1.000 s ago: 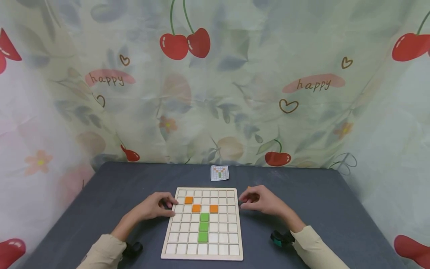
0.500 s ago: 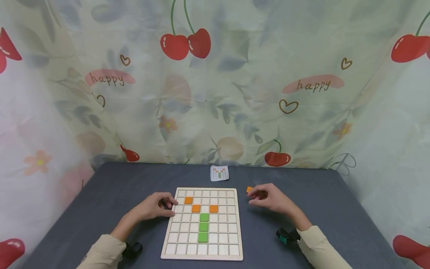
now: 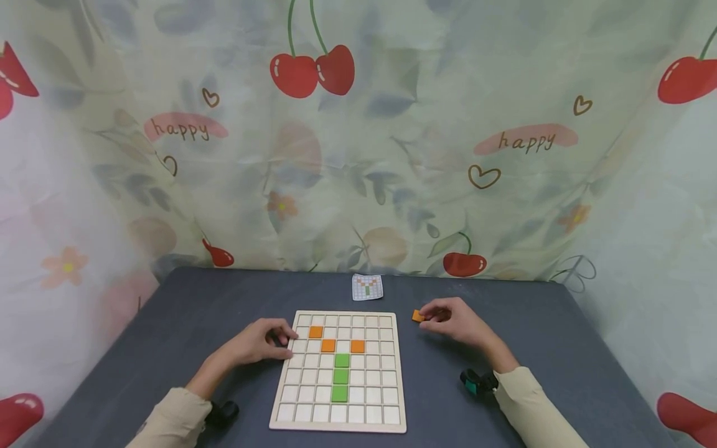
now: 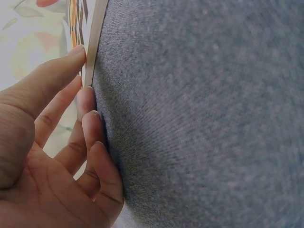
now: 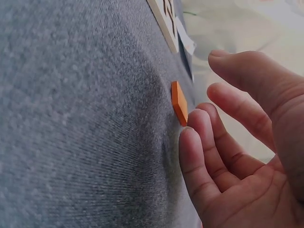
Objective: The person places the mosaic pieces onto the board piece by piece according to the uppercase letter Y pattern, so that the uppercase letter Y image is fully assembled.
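A pale square-grid board (image 3: pixel 374 395) lies on the dark cloth, with orange tiles (image 3: pixel 316 331) and green tiles (image 3: pixel 340 376) in some cells. My left hand (image 3: pixel 259 343) rests at the board's left side; in the left wrist view, thumb and fingertips touch the board's edge (image 4: pixel 96 33). Right of the board, one loose orange tile (image 3: pixel 417 316) lies flat on the cloth. My right hand (image 3: pixel 456 320) is just beside this tile. Its thumb and fingers stand apart in the right wrist view, with nothing between them, the fingertips close to the loose orange tile (image 5: pixel 178 103).
A small card (image 3: pixel 367 287) printed with a coloured grid pattern lies behind the board. The dark cloth (image 3: pixel 241 295) covers the table. A patterned curtain (image 3: pixel 392 155) hangs behind the table and along both sides.
My right hand has moved away from the board's right edge, right and slightly back, to the loose orange tile, which now shows more. The left hand stays at the board.
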Available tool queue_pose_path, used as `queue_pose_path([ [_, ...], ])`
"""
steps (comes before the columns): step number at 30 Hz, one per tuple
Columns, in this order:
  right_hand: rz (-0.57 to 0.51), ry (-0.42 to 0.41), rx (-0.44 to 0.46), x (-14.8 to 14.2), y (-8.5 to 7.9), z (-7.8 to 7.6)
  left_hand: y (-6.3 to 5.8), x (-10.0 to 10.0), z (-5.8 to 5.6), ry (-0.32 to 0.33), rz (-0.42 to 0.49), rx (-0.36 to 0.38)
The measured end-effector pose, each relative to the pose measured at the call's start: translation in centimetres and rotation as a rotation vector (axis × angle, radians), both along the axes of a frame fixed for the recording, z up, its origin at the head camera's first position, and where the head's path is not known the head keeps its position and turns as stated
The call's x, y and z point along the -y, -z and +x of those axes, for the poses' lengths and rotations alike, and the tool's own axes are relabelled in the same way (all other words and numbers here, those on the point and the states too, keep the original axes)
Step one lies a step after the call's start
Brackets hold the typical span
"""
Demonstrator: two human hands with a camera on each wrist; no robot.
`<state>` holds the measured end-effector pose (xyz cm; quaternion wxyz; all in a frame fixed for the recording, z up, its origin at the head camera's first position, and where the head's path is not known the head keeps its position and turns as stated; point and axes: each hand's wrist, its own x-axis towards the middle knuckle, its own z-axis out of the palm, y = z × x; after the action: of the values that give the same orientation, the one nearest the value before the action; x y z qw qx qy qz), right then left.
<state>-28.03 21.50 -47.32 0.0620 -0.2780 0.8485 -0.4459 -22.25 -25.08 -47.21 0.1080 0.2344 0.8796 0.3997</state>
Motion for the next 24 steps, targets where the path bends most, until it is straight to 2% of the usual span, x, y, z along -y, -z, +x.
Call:
queue_pose_path([
  [15,0.003,0.082,-0.005,-0.03,0.76,-0.83,-0.06,-0.18,0.06,-0.017,-0.016,-0.022],
  [24,0.023,0.097,-0.01,0.29,0.84,-1.0,-0.11,-0.13,0.01,-0.017,-0.002,0.027],
])
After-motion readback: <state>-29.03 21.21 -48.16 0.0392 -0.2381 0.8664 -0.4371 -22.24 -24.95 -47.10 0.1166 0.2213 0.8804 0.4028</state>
